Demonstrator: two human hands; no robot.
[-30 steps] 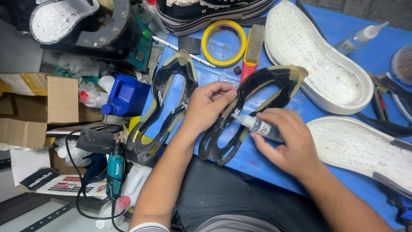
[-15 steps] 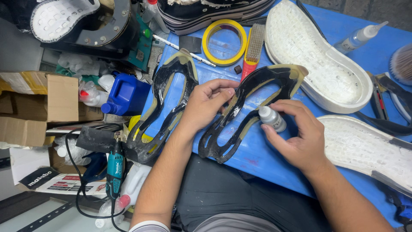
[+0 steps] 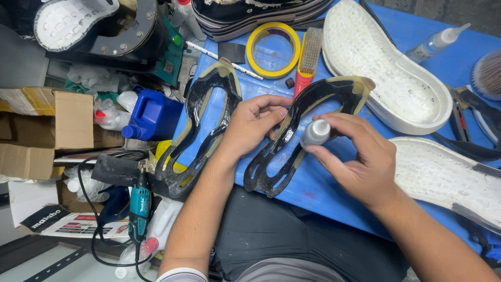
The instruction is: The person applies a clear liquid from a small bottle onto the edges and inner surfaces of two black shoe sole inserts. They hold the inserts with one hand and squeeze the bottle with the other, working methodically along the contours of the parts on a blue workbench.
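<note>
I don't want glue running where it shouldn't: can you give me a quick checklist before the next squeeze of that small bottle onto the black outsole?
1. Left hand steadying the black outsole: ok.
2. Right hand gripping the small bottle: ok.
3. Bottle tip on the outsole: cannot tell, tip hidden.
4. Outsole flat on the blue table: ok.
5. Second black outsole clear of the bottle: ok.

A: How is the scene being lit?

B: It is being lit brightly and evenly from above. Only soft, small shadows are being cast under the hands.

A: Is anything being blurred?

B: The middle is being shown sharp. Shine is being seen on the black sole piece (image 3: 292, 136). The edges are being bent a little.
</note>
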